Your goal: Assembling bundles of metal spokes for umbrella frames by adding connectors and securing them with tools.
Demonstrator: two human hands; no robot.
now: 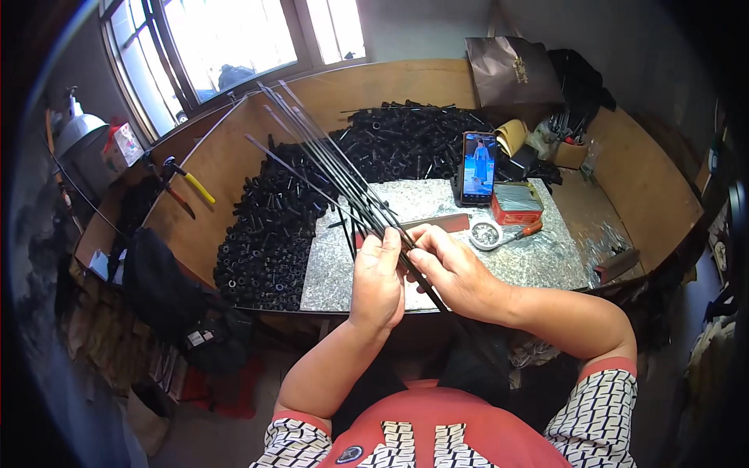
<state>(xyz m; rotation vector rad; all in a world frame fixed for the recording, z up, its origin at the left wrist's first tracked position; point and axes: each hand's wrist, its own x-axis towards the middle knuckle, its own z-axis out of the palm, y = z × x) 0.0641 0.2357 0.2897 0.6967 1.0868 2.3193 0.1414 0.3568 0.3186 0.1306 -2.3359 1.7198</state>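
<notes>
A bundle of long, thin dark metal rods (pixel 337 165) slants from the upper left, over the table, down toward my lap. My left hand (pixel 378 279) is closed around the bundle, thumb on top. Just to its right, my right hand (pixel 456 273) also grips the rods, with its fingers curled over them. Toward the window the far ends fan apart. Below my hands lies a speckled stone slab (pixel 335 269), and a reddish-brown bar (pixel 437 224) rests on it just beyond my fingers.
A large heap of black bolt-like metal parts (pixel 265 226) surrounds the slab's left and far sides. On the slab stand a phone (pixel 478 168), a red box (pixel 516 204), a round dish of small pieces (pixel 485 234) and an orange-handled screwdriver (pixel 527 231). Wooden boards (pixel 647 187) wall the table.
</notes>
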